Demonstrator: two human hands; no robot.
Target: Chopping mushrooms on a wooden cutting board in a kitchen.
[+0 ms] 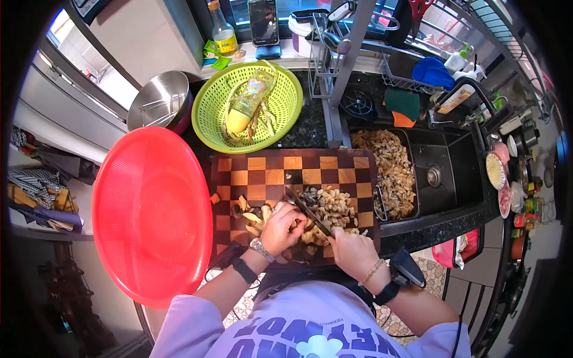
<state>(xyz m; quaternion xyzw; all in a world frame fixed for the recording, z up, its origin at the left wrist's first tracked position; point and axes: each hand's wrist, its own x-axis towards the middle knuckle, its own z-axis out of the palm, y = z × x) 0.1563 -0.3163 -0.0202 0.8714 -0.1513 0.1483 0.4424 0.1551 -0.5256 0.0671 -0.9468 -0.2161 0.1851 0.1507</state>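
Observation:
My right hand [353, 249] grips the handle of a kitchen knife [310, 212], whose dark blade slants up and left across a checkered wooden cutting board [257, 191]. Close to the left of the blade, my left hand [282, 227] has its fingers curled down over pieces that look like mushroom; the fingers partly hide them. Small chopped mushroom-like pieces [333, 203] are heaped on the blade's right side. Larger uncut strips [253, 220] lie to the left of my left hand, some pale and some dark.
A red plastic colander [165, 215] stands left of the board. Behind it are a steel bowl [159, 98] and a green colander [291, 107] holding a clear bottle [251, 96]. At right, a container of chopped pieces [389, 165] sits in the black sink [441, 152]. A metal rack post [340, 85] rises behind.

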